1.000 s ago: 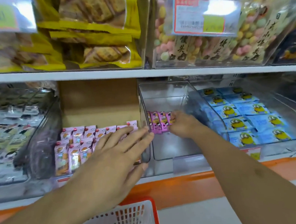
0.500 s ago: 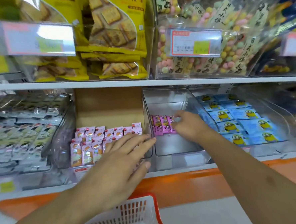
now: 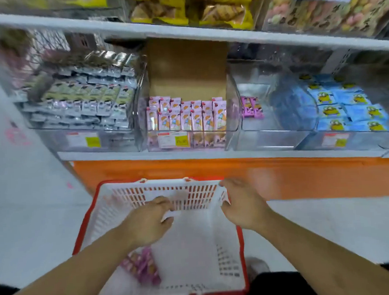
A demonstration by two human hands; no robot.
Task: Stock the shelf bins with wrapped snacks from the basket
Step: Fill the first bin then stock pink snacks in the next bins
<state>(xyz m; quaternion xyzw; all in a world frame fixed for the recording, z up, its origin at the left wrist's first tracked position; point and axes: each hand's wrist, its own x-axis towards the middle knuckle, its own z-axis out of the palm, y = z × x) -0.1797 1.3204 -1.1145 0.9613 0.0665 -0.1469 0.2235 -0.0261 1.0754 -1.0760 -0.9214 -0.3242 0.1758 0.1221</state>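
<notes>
A white basket with a red rim [image 3: 220,255] sits low in front of me. Several pink wrapped snacks [image 3: 141,267] lie at its near left, partly under my left forearm. My left hand [image 3: 148,221] hovers inside the basket near its far wall, fingers loosely curled downward, with nothing in it. My right hand [image 3: 240,203] is at the basket's far right corner beside the rim, fingers relaxed and empty. A short row of the same pink snacks [image 3: 251,107] stands at the left side of a clear shelf bin [image 3: 268,138].
Left of that bin, a clear bin of pink-and-orange packets [image 3: 187,118] has cardboard behind it. Grey-green packets [image 3: 83,101] fill the far-left bin and blue packets [image 3: 350,112] the right one. An orange base panel [image 3: 304,179] runs below the shelf, with yellow snack bags [image 3: 180,9] above.
Both hands have left the shelf bins and come down to the basket. My view has tilted down, so the whole basket now shows.
</notes>
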